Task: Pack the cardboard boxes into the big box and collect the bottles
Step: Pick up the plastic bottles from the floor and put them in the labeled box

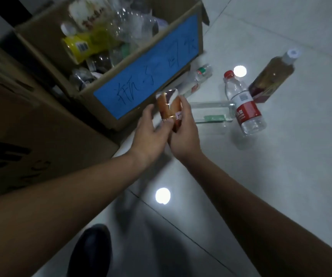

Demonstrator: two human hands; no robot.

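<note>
Both hands hold a small orange-brown bottle (168,108) just in front of the open cardboard box (113,114) that bears a blue label and holds several plastic bottles. My left hand (151,132) grips the bottle's left side with thumb and fingers. My right hand (183,132) wraps round its right side. On the tiled floor to the right lie a clear bottle with a red label and red cap (243,104), a flat clear bottle (211,112), an amber bottle with a white cap (271,76) and a clear bottle with a green-ringed cap (199,76).
A large brown cardboard box (31,126) with black printing stands at the left, touching the bottle box. A dark shoe (91,252) shows at the bottom. Two bright light reflections (162,195) lie on the pale floor tiles.
</note>
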